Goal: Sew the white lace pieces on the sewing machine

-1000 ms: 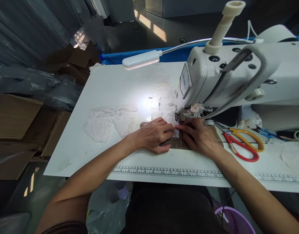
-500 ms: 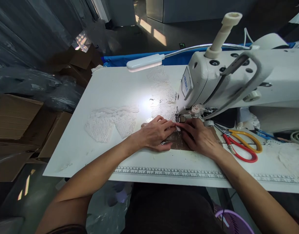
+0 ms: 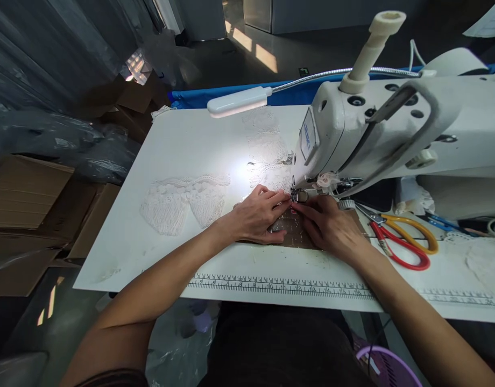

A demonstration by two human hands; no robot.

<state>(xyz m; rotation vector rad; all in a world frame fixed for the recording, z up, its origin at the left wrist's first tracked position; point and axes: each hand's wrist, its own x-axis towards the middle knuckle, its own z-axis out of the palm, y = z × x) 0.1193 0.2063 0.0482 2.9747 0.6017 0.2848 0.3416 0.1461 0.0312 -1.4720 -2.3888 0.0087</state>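
Head view: sewing step in hand, it seems, with lace being guided under the needle. White lace strip (image 3: pixel 267 148) lies on the bench (image 3: pixel 122 258), left of the sewing machine (image 3: pixel 332 129) head, running from the far side down to the presser foot (image 3: pixel 299 195); near end is hidden by the fingers.

Left hand (image 3: pixel 257 216): palm down beside the foot, fingers bent a little and reaching over the lace edge, thumb well apart from them, so resting rather than gripping. Right hand (image 3: pixel 330 226): just in front of the foot, index stretched left so its tip sits near the left fingertips; cannot tell if it pinches lace. Brown patch (image 3: pixel 296 236) shows on the bench between the two.

Judged nearly at the strip's end, since little lace shows on the near side. Next move calls for keeping the edge lined up and flat, easing it through evenly, fingertips clear of the needle area. Risk: thin lace could bunch or skew.

Around: second lace piece (image 3: pixel 185 201) flat to the left, apart from the hands; scissors (image 3: pixel 404 236) right of the right hand; lamp (image 3: pixel 239 102) above the bench; printed ruler (image 3: pixel 283 286) along the near edge.
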